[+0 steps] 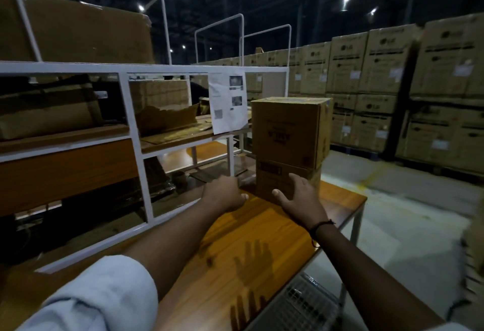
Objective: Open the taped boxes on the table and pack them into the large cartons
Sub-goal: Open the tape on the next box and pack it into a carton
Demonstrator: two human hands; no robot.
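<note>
Well beyond the table's [262, 228] right edge, stacked cartons [392, 81] stand in a long wall on the warehouse floor. Along the table's left side rises a white metal rack [131, 110], its shelves holding cardboard pieces, with a big brown carton [78, 32] on its top level.

The table itself is wood-topped, and its far end carries the task's things: two brown boxes stacked one on the other. The upper box [285, 131] is the bigger of the two, closed, with tape along its top. The lower box [277, 181] sits flat on the table's far end, directly under it.

Below the table's near right edge a wire basket [301, 302] shows in part. Above the table's far left, a printed sheet [227, 102] hangs from the rack.

Over the table's far half both arms reach forward. The right hand [298, 197] is spread with fingers straight, laid against the front of the lower box, grasping nothing. The left hand [225, 195] is just left of that box, fingers relaxed and empty; whether it touches the cardboard I cannot tell. A dark wristband [320, 226] circles the right wrist.
</note>
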